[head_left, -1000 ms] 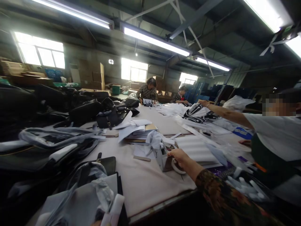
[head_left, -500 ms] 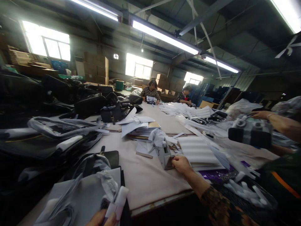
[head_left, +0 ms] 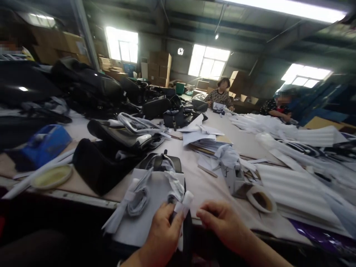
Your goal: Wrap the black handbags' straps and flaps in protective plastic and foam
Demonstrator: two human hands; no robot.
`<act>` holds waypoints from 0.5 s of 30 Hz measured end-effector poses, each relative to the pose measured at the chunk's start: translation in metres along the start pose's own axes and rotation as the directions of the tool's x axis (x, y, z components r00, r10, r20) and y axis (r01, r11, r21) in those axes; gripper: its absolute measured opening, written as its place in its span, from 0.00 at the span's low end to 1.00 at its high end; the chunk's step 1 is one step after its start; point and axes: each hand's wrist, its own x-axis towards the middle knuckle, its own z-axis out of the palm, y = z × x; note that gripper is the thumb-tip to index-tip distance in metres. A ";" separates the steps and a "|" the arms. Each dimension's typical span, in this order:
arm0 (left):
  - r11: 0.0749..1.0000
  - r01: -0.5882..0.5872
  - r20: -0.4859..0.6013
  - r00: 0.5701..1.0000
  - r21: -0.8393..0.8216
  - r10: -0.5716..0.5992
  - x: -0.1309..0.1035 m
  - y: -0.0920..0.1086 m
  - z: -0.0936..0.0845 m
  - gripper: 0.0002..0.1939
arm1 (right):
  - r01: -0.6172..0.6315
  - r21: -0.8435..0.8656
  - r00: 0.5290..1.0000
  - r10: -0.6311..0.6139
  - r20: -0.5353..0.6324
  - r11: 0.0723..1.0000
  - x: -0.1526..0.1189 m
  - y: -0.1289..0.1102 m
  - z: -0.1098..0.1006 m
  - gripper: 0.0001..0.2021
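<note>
Bag in hand: dark bag [head_left: 188, 226], bottom centre of the frame, overlapping the front edge of the worktop [head_left: 204, 191]. What bears its lower end I can't tell. Pale grey sheet [head_left: 157, 185] across its face; a wrapped strap coil [head_left: 136, 211] lies on the sheet, left of my grip.

My left hand [head_left: 160, 231], bottom centre: fingers closed, thumb pressing on a white foam piece [head_left: 188, 198] at the bag's right side. My right hand [head_left: 224, 222], just right of the bag, touching neither it nor the foam: fingers curled, thumb tip close to the forefinger. Whether anything small is pinched there, I can't tell.

Near the right hand, farther right in the frame: tape roll [head_left: 271, 205] beside a grey box [head_left: 232, 178], then white foam sheets [head_left: 297, 193], with purple plastic [head_left: 319, 235] at lower right. Stack of papers [head_left: 200, 139] at mid-frame, above the box.

Left of frame: blue dispenser [head_left: 48, 144], yellowish roll [head_left: 52, 177] near the worktop's front edge. Heap of black bags [head_left: 91, 83], upper left. Two co-workers at the far side, upper right: one in a patterned top [head_left: 219, 97], the other in a dark top [head_left: 267, 108].
</note>
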 end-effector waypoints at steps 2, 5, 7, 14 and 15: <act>0.991 -0.111 -0.043 0.993 0.070 0.114 -0.001 -0.002 -0.001 0.13 | -0.033 0.032 0.999 0.031 0.039 0.999 0.010 -0.013 0.025 0.15; 0.966 -0.206 -0.072 0.973 0.154 0.219 -0.002 -0.006 -0.001 0.10 | -0.084 0.004 0.996 0.084 0.017 0.996 0.027 -0.014 0.043 0.13; 0.952 -0.229 -0.083 0.965 0.204 0.250 -0.003 -0.008 -0.001 0.11 | -0.122 -0.032 0.992 0.122 0.007 0.992 0.034 -0.010 0.047 0.12; 0.929 -0.228 -0.070 0.964 0.291 0.258 -0.004 -0.013 0.000 0.11 | -0.230 -0.084 0.973 0.227 -0.039 0.970 0.038 -0.004 0.048 0.15; 0.927 -0.232 -0.067 0.963 0.294 0.262 -0.004 -0.013 0.001 0.10 | -0.256 -0.052 0.966 0.255 -0.035 0.965 0.038 -0.002 0.048 0.16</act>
